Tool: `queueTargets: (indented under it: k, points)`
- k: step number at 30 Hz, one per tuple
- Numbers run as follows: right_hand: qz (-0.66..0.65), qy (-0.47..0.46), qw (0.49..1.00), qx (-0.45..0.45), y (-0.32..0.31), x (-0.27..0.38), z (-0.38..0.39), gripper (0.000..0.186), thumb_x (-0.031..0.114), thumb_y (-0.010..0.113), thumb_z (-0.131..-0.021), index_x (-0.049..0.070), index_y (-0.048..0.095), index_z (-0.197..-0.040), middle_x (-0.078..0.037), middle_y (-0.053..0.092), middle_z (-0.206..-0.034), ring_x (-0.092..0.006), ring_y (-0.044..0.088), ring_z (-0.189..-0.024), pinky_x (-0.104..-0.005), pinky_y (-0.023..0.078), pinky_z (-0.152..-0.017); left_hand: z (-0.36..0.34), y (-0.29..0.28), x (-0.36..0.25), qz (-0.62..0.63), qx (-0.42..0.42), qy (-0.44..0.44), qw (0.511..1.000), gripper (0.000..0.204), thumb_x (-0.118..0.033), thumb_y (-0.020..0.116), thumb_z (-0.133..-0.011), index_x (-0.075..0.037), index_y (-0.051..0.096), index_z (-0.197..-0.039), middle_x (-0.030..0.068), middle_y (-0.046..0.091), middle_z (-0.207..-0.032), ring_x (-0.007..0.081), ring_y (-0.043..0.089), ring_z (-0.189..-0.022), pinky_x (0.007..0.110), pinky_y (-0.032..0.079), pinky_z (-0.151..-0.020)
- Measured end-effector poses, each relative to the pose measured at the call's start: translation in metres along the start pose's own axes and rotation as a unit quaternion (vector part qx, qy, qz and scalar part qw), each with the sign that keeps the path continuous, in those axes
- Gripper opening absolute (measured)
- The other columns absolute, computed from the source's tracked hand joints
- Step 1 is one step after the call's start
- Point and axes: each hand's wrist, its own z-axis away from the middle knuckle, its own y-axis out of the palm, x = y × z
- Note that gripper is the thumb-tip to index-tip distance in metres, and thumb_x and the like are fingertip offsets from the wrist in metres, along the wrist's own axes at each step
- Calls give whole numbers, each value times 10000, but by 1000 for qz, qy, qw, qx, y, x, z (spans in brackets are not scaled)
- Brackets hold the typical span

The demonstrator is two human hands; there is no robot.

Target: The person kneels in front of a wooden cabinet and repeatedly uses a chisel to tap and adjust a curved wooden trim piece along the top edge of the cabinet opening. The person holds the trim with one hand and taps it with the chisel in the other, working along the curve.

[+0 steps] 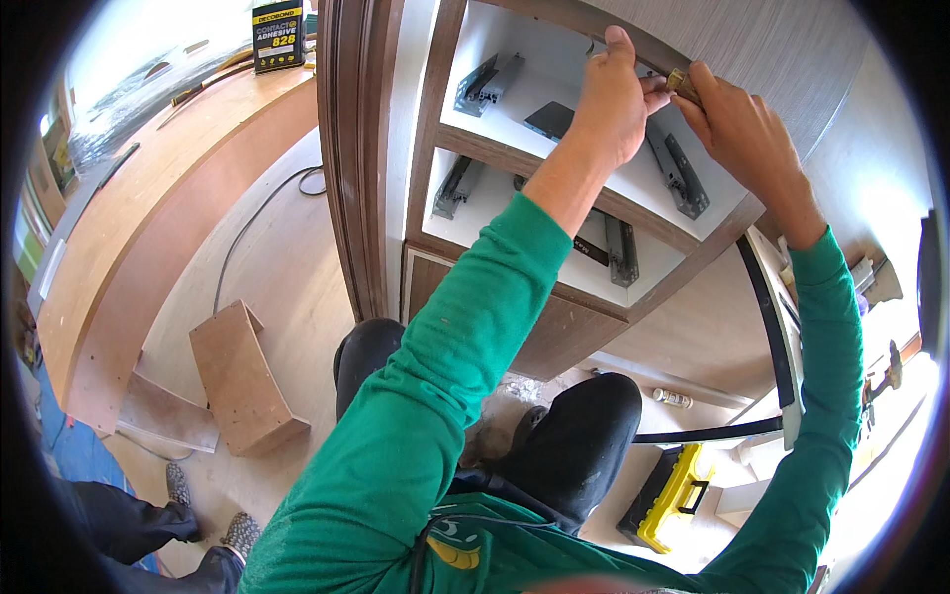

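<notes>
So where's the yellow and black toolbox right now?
Lower right of the head view: the toolbox is on the floor, between the person's right knee and green right sleeve.

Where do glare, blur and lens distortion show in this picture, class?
Head view: glare washes out the upper left and far right; the wooden bench edge bows, likely fisheye distortion; a reddish blur sits at the bottom; the left hand and right hand look fairly sharp.
</notes>
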Motion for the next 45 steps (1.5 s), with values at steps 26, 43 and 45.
queueTargets:
  k: [26, 43, 45]
  points:
    - [53, -34, 997, -40, 7, -1, -3, 313, 410, 547, -1144, 101, 515, -1175, -162, 763, -841, -400, 782, -798, -484, 640, -636, -23, -13, 0, 23, -5, -73, 997, 488, -444, 407, -1195, 1, 523, -1361, 174, 691, -1151, 339, 734, -1080, 520, 614, -1022]
    - [50, -60, 996, -38, -1, -1, -8, 316, 409, 546, -1144, 103, 522, -1221, -155, 774, -861, -384, 792, -813, -469, 656, -656, -28, -20, -2, 3, -40, -42, 998, 487, -435, 364, -1201, -2, 523, -1358, 199, 645, -1262, 391, 690, -1156, 567, 590, -1043]
    - [51, -79, 995, -35, -4, -3, -10, 318, 405, 552, -1141, 100, 521, -1226, -158, 774, -862, -387, 793, -818, -470, 661, -664, -25, -19, -8, -23, -15, -19, 999, 498, -423, 339, -1206, 7, 480, -1414, 219, 605, -1362, 424, 659, -1266, 614, 562, -1142]
